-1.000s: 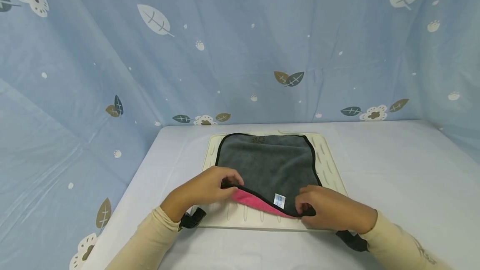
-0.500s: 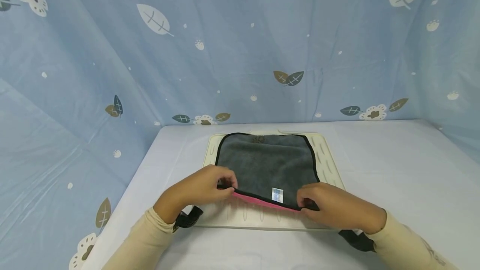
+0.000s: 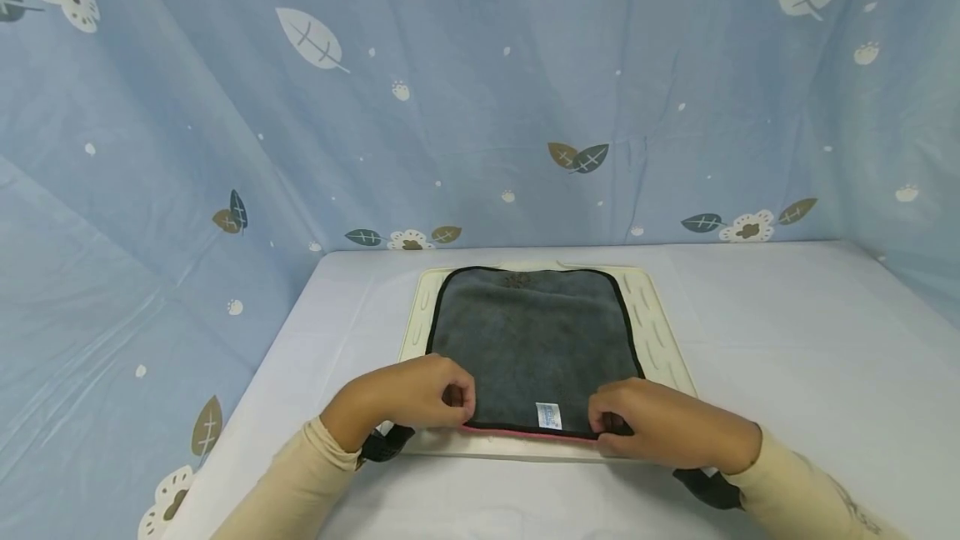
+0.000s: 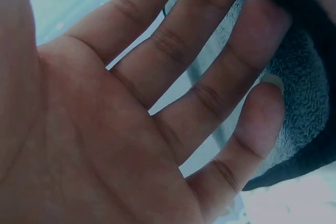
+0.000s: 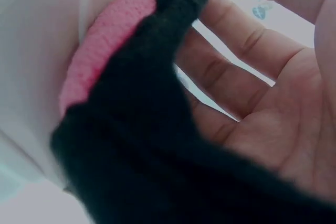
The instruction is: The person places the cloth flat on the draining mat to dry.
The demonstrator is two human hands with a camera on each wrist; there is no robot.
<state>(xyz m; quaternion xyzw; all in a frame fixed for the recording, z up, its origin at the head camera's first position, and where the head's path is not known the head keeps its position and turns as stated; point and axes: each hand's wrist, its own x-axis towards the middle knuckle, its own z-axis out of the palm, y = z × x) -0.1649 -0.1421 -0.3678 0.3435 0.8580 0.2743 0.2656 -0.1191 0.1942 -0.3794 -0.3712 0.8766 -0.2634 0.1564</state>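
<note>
A dark grey towel [image 3: 532, 340] with black edging and a pink underside lies over a cream ribbed mat [image 3: 660, 340]. Its white label [image 3: 549, 416] shows by the near edge. My left hand [image 3: 416, 394] pinches the near left part of that edge, and my right hand [image 3: 667, 423] pinches the near right corner. In the left wrist view the fingers [image 4: 205, 98] lie against the grey pile. The right wrist view has the black edging and a pink strip of the towel [image 5: 105, 61] running up to the thumb and fingertips.
White cloth [image 3: 787, 357] covers the table around the mat. A blue curtain [image 3: 480, 107] with leaf and flower prints hangs behind and to the left. Black straps [image 3: 708, 488] sit at both wrists.
The near edge of the towel, held in both hands, has come down closer to the mat and straightened. Less of the pink underside shows, and the left hand is lower.
</note>
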